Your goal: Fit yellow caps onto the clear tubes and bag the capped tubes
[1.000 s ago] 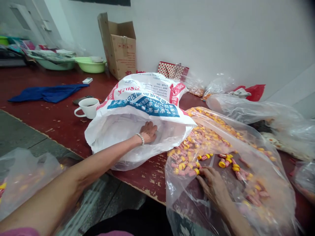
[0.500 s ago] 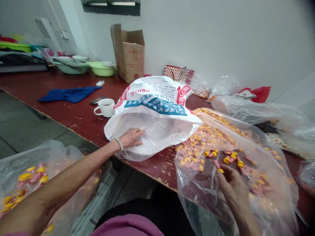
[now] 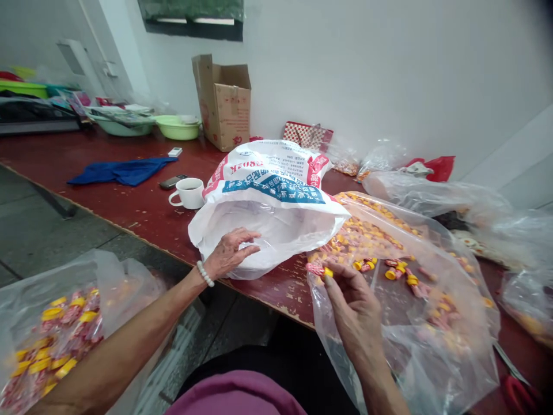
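Note:
Between thumb and fingertips, my right hand [image 3: 356,305] pinches a small pink-and-white wrapped piece with a yellow cap [image 3: 318,270]. It is held above the table's front edge, at the left side of a clear plastic bag [image 3: 415,340]. Many similar yellow-capped pieces [image 3: 367,233] lie in and under that bag's plastic. My left hand [image 3: 231,251], with a beaded bracelet at the wrist, is at the mouth of a white printed sack [image 3: 276,227]. Its fingers are stretched out, thumb apart, holding nothing. The sack's visible inside is white; its depth is hidden.
Another clear bag of capped pieces [image 3: 52,346] stands at lower left. On the red table [image 3: 142,213] are a white mug [image 3: 190,195], a blue cloth [image 3: 123,172], a cardboard box [image 3: 233,112] and basins [image 3: 177,128]. Scissors [image 3: 516,386] lie at lower right.
My right hand has moved left, out from the pile, carrying the capped piece. My left hand has drawn slightly toward me at the sack's mouth. The view has shifted a little.

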Demonstrator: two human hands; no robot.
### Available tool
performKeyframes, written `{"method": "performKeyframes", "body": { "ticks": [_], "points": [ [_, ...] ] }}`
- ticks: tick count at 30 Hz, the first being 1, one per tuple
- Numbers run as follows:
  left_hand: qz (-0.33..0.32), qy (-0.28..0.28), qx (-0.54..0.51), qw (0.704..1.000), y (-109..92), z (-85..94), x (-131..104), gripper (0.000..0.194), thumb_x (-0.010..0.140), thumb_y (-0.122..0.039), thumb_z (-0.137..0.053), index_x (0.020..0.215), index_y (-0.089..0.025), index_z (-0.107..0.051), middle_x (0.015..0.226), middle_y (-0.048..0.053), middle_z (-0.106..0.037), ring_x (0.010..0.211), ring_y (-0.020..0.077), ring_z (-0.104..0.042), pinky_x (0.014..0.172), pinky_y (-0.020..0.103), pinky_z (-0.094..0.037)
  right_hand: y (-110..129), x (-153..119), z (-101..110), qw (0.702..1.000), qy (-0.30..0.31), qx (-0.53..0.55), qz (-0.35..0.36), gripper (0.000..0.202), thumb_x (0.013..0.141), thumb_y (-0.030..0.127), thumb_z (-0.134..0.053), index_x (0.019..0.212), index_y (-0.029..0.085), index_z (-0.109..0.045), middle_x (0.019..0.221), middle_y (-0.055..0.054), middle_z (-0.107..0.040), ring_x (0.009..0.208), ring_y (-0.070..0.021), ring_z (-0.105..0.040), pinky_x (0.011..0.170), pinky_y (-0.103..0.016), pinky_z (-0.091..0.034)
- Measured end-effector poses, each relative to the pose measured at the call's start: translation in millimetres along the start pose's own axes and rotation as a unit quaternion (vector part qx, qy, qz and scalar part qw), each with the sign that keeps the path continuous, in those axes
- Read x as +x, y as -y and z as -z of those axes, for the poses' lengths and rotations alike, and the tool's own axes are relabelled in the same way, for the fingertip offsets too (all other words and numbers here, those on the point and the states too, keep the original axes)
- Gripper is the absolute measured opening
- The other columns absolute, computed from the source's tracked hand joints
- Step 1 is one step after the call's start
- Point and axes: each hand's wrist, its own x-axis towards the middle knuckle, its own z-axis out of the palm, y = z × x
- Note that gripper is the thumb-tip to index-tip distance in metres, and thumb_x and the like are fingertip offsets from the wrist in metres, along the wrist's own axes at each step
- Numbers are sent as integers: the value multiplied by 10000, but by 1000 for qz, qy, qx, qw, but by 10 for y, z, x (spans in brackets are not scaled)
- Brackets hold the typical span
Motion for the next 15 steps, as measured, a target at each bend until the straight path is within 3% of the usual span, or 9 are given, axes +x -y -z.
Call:
{"method": "performKeyframes", "body": {
  "ticks": [4, 8, 10, 12, 15],
  "points": [
    [62, 68, -145, 985, -391, -24, -210, 332, 821, -349, -592, 1101, -175, -625, 1057, 66, -634, 963, 180, -574, 838, 267, -434, 59, -13, -198, 991, 60, -87, 78, 210, 857, 300, -558, 1047, 213, -582, 997, -62, -653, 872, -169, -621, 784, -317, -503],
    [92, 149, -244, 954, -639, -130, -345, 263, 828, -328, -573, 1025, -166, -634, 998, 44, -633, 947, 179, -562, 858, 273, -424, 126, -39, -256, 959, 165, -161, 167, 195, 873, 195, -511, 1048, 231, -590, 1012, -44, -651, 933, -168, -605, 820, -309, -482],
    [104, 171, -301, 932, -721, -196, -379, 244, 824, -324, -575, 997, -158, -621, 957, 36, -619, 907, 166, -552, 830, 268, -429, 157, -64, -246, 952, 184, -174, 170, 262, 880, 187, -496, 1129, 240, -556, 1069, -50, -636, 982, -174, -591, 854, -323, -472],
    [127, 182, -362, 905, -776, -258, -400, 249, 818, -340, -587, 980, -152, -597, 901, 23, -598, 831, 142, -536, 766, 252, -434, 167, -95, -217, 960, 163, -179, 143, 321, 878, 221, -510, 1198, 239, -494, 1139, -71, -596, 1023, -188, -572, 857, -339, -474],
    [161, 181, -424, 873, -805, -332, -439, 231, 814, -339, -597, 940, -146, -573, 816, -6, -549, 729, 101, -486, 691, 218, -404, 121, -155, -173, 954, 172, -195, 147, 389, 794, 305, -637, 1141, 231, -478, 1210, -94, -525, 1088, -227, -528, 880, -371, -466]
  ]
}}
